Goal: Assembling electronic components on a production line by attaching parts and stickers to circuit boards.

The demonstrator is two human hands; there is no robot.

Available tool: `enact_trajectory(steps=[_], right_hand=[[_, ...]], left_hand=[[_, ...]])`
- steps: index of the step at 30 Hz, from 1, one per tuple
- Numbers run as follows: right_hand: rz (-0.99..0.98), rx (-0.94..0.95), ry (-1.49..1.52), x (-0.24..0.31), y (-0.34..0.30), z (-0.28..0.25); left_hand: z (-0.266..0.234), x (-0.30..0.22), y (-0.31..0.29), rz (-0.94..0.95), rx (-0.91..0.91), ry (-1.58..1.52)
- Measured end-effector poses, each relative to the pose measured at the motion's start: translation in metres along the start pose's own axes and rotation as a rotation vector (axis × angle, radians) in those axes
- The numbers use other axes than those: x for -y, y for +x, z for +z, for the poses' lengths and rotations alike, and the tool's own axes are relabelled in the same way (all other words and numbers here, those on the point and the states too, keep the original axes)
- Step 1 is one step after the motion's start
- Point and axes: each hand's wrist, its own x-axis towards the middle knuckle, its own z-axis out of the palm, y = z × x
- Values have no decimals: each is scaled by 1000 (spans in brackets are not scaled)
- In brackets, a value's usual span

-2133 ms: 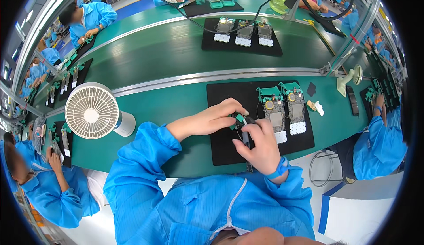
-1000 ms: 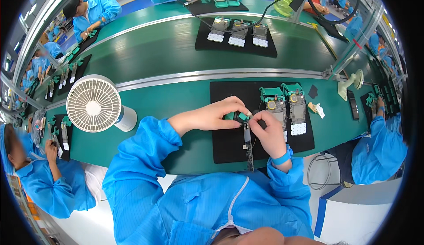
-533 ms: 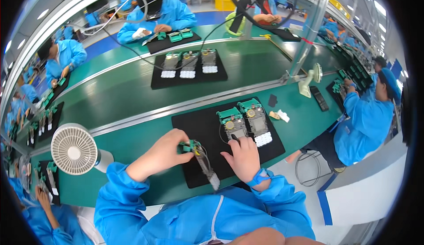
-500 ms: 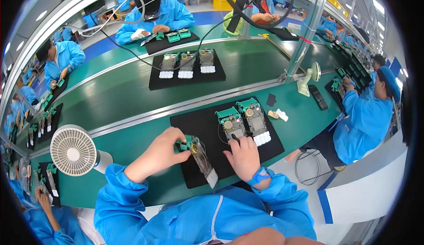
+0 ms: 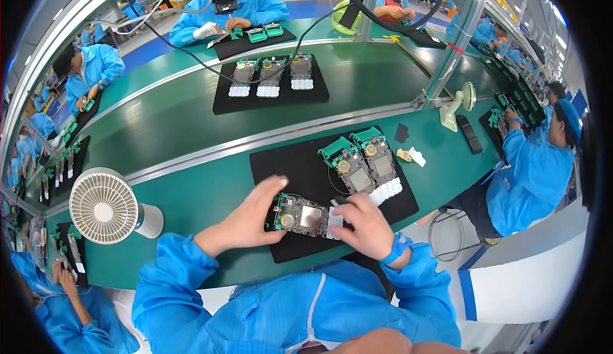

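Note:
My left hand (image 5: 246, 220) grips the green end of a circuit board (image 5: 306, 217), thumb below and fingers above. The board is face up over the black mat (image 5: 281, 165), with a round yellow part and a square metal shield showing. Its white keypad end (image 5: 333, 224) is beside the fingertips of my right hand (image 5: 367, 229). Those fingers are pinched around a small dark piece (image 5: 338, 201) whose kind I cannot make out. Two similar boards, a left one (image 5: 353, 170) and a right one (image 5: 381, 159), lie side by side at the mat's far right.
A white fan (image 5: 105, 210) stands on the left. Right of the mat are a dark flat piece (image 5: 401, 133), crumpled scraps (image 5: 415, 157), a small fan (image 5: 457, 106) and a black handset (image 5: 469, 134). Beyond the metal rail, another mat (image 5: 271, 105) carries three boards. Co-workers sit around.
The board in my left hand has turned from edge-on and tilted to face up. My right hand has come from the two lying boards to its white end.

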Motion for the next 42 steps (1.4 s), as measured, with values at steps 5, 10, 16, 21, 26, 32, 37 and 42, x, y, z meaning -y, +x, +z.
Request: enact_trajectory(steps=[5,10,16,21,26,32,37,42], right_hand=[[-137,24,9,22,8,21],[-89,-1,135,22,2,46],[25,-31,283,16,2,48],[22,-29,274,18,0,49],[54,-73,220,18,-3,53],[22,-74,222,20,-1,56],[107,-137,275,17,1,61],[158,-116,314,17,0,58]], left_hand=[[16,-12,-3,-8,-28,58],[31,-15,-7,6,-57,61],[32,-10,-4,97,-86,111],[36,-6,-5,103,-89,109],[35,-9,-5,114,-108,63],[40,-11,-8,31,-164,25],[38,-12,-4,54,-153,40],[38,-9,-2,16,-121,0]])
